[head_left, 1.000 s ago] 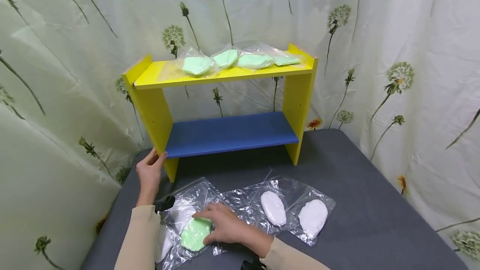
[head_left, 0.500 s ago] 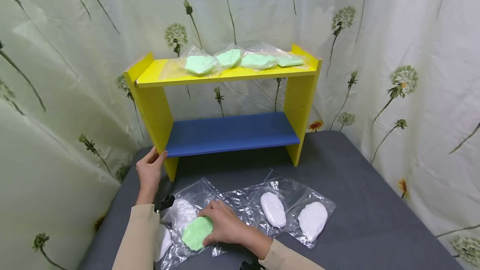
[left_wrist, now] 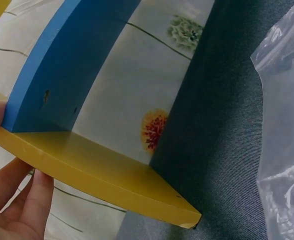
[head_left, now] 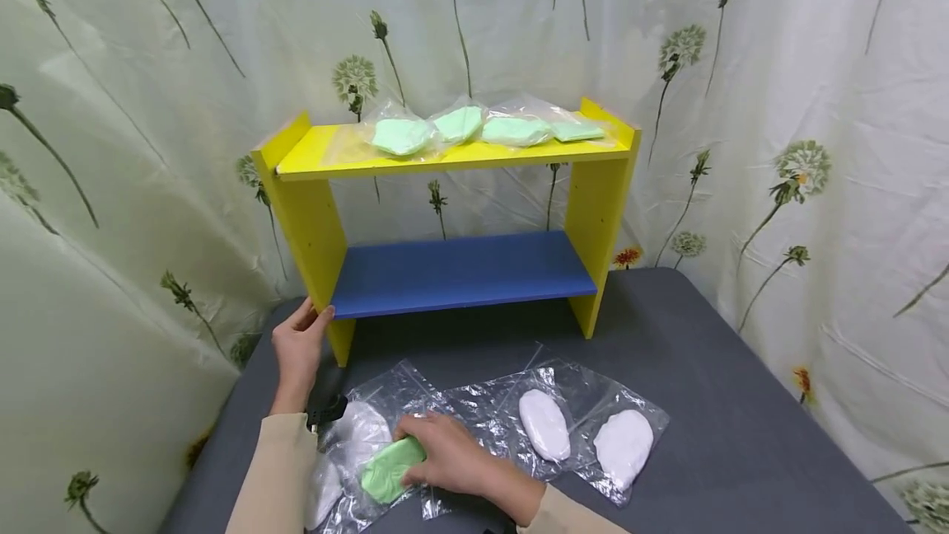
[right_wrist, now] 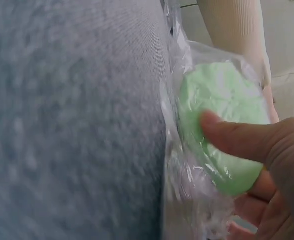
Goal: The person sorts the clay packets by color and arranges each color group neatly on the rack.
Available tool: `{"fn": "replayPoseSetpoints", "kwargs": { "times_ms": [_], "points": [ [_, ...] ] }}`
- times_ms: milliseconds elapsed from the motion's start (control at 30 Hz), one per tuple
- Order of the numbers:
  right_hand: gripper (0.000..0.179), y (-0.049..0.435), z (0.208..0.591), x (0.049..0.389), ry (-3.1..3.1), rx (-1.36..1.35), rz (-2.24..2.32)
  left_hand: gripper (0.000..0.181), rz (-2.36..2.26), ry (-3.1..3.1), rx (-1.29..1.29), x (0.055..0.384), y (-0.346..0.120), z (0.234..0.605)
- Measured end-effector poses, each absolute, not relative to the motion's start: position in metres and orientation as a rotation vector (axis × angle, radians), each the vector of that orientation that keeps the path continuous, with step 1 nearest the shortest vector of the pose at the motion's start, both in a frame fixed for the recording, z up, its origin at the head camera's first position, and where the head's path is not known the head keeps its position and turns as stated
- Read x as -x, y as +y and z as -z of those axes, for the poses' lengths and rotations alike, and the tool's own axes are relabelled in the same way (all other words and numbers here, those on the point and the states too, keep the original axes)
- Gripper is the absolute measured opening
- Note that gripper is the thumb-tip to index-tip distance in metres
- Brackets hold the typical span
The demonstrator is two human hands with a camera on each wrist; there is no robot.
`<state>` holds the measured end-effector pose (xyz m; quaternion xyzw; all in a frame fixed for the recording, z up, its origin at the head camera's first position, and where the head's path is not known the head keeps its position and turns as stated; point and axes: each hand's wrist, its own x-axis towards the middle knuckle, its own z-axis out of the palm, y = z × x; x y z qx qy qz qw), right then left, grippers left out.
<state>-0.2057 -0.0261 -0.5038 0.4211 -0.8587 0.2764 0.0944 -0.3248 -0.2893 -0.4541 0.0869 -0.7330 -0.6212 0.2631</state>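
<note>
In the head view my right hand [head_left: 452, 453] pinches a flat green lump of clay-like stuff [head_left: 389, 470] inside a clear plastic bag. The right wrist view shows the thumb [right_wrist: 232, 135] pressed on the bagged green lump [right_wrist: 232, 100], with fingers behind it. At the left, my left hand [head_left: 299, 348] grips the yellow side panel [head_left: 311, 245] of a small shelf unit. Its thumb lies at the front, by the end of the blue shelf board [head_left: 460, 270]. In the left wrist view, its fingers [left_wrist: 37, 200] are on the panel's outer side.
Bagged white lumps [head_left: 544, 425] lie on the dark grey table [head_left: 712, 402], two at the right and others near the left forearm. Several bagged green lumps [head_left: 515, 131] rest on the yellow top board [head_left: 334, 156]. A flower-print curtain [head_left: 741, 105] hangs behind.
My right hand has lifted and tilted the bagged green lump, which now shows narrower in the head view. The left hand stays on the shelf panel. The head view has shifted slightly.
</note>
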Motion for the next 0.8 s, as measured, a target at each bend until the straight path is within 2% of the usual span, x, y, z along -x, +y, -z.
{"fn": "replayPoseSetpoints", "kwargs": {
  "times_ms": [167, 300, 567, 800],
  "points": [
    [0.031, -0.023, 0.495, 0.208, -2.547, -1.266, -0.877, 0.044, 1.663, -1.997, -0.213, 0.326, -0.291, 0.455],
    [0.028, -0.02, 0.481, 0.215, -2.525, -1.312, -0.891, 0.043, 1.671, -1.974, -0.204, 0.326, -0.292, 0.455],
    [0.032, -0.008, 0.446, 0.231, -2.42, -1.403, -0.934, 0.044, 1.679, -1.951, -0.176, 0.325, -0.291, 0.45],
    [0.049, 0.001, 0.412, 0.242, -2.29, -1.463, -1.029, 0.046, 1.682, -1.96, -0.198, 0.325, -0.29, 0.452]
  ]
}}
